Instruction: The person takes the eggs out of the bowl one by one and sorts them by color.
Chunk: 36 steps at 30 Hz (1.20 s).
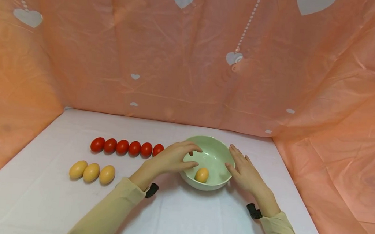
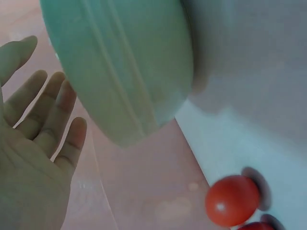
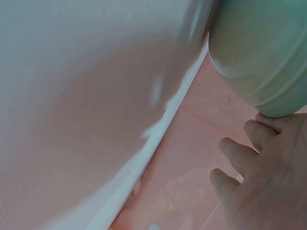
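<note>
A pale green bowl (image 1: 206, 186) stands on the table between both hands. One yellow egg (image 1: 201, 175) lies inside, against the near wall. My left hand (image 1: 172, 158) hovers at the bowl's left rim, thumb and fingers spread apart with nothing between them. At the right rim is my right hand (image 1: 244, 173), its fingers extended along the side. The left wrist view has the left fingers (image 2: 53, 115) loosely extended beside the bowl. In the right wrist view, the right fingers (image 3: 237, 153) overlap the bowl's edge.
Several red egg-shaped pieces (image 1: 122, 147) form a row left of the bowl. Nearer the front left, three yellow eggs (image 1: 91, 172) lie side by side on the white tablecloth (image 1: 35, 200). An orange curtain (image 1: 176, 86) with white hearts encloses the back and sides.
</note>
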Motion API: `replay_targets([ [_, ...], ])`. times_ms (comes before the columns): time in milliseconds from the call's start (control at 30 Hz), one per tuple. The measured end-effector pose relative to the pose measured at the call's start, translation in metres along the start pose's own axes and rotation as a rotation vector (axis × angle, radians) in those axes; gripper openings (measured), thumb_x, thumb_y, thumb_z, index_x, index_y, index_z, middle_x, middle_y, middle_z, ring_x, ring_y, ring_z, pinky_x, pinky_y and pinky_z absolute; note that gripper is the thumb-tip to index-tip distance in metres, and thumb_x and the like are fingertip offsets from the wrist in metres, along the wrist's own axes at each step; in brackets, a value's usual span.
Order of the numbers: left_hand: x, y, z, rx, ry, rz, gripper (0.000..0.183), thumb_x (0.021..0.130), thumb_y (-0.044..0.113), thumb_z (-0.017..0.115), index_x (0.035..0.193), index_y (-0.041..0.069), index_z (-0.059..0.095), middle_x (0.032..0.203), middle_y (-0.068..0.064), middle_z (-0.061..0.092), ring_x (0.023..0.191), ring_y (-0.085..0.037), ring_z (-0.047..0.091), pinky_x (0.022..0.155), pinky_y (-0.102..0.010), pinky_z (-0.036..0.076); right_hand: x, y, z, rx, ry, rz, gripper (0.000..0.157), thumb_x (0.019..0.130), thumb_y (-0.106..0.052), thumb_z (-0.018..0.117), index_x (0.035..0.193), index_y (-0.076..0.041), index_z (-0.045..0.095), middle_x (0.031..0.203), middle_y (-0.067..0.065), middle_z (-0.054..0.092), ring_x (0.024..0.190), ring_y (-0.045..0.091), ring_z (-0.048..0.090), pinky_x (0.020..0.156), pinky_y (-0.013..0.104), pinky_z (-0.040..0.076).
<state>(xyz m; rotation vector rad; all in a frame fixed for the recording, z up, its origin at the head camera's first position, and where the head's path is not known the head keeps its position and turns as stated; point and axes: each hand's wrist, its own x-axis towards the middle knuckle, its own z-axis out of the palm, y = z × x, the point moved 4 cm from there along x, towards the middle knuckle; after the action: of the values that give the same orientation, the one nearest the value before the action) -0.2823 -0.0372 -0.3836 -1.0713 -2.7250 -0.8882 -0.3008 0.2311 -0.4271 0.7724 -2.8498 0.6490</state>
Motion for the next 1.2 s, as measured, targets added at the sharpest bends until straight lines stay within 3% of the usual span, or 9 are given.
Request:
replay_targets([
  [200, 0.016, 0.006, 0.009, 0.052, -0.140, -0.004, 0.042, 0.096, 0.028, 0.076, 0.133, 0.010, 0.068, 0.128, -0.003, 0.068, 0.104, -0.016, 0.066, 0.090, -0.034, 0.054, 0.000, 0.000, 0.000, 0.008, -0.011, 0.010, 0.068, 0.110, -0.035, 0.050, 0.162, 0.003, 0.028, 0.170, 0.017, 0.025, 0.154, 0.042, 0.026, 0.122, 0.068, 0.016],
  [500, 0.033, 0.009, 0.020, 0.101, -0.321, 0.018, 0.037, 0.095, 0.026, 0.078, 0.127, 0.011, 0.072, 0.123, -0.004, 0.069, 0.102, -0.020, 0.068, 0.089, -0.034, 0.053, 0.003, 0.001, 0.002, 0.003, -0.004, 0.003, 0.069, 0.110, -0.037, 0.050, 0.162, 0.002, 0.027, 0.170, 0.017, 0.025, 0.153, 0.043, 0.027, 0.122, 0.068, 0.017],
  [700, 0.039, 0.010, 0.029, 0.134, -0.411, 0.018, 0.030, 0.092, 0.025, 0.080, 0.120, 0.017, 0.077, 0.116, 0.002, 0.069, 0.099, -0.012, 0.063, 0.091, -0.029, 0.051, 0.002, 0.001, 0.002, 0.006, -0.001, 0.003, 0.068, 0.110, -0.037, 0.049, 0.161, 0.003, 0.028, 0.170, 0.017, 0.026, 0.153, 0.044, 0.028, 0.122, 0.068, 0.017],
  [867, 0.041, 0.009, 0.034, 0.136, -0.441, 0.000, 0.027, 0.091, 0.025, 0.081, 0.118, 0.019, 0.079, 0.111, 0.005, 0.069, 0.096, -0.011, 0.059, 0.090, -0.028, 0.049, 0.002, 0.000, 0.001, 0.007, -0.010, 0.007, 0.069, 0.110, -0.038, 0.049, 0.162, 0.003, 0.028, 0.170, 0.017, 0.026, 0.153, 0.044, 0.028, 0.121, 0.068, 0.017],
  [1200, 0.043, 0.008, 0.041, 0.146, -0.433, 0.020, 0.037, 0.092, 0.024, 0.080, 0.127, 0.015, 0.076, 0.120, 0.000, 0.071, 0.103, -0.012, 0.062, 0.096, -0.028, 0.049, 0.001, 0.003, 0.002, -0.001, -0.022, 0.024, 0.069, 0.110, -0.038, 0.048, 0.163, 0.001, 0.026, 0.171, 0.015, 0.023, 0.154, 0.041, 0.026, 0.122, 0.066, 0.016],
])
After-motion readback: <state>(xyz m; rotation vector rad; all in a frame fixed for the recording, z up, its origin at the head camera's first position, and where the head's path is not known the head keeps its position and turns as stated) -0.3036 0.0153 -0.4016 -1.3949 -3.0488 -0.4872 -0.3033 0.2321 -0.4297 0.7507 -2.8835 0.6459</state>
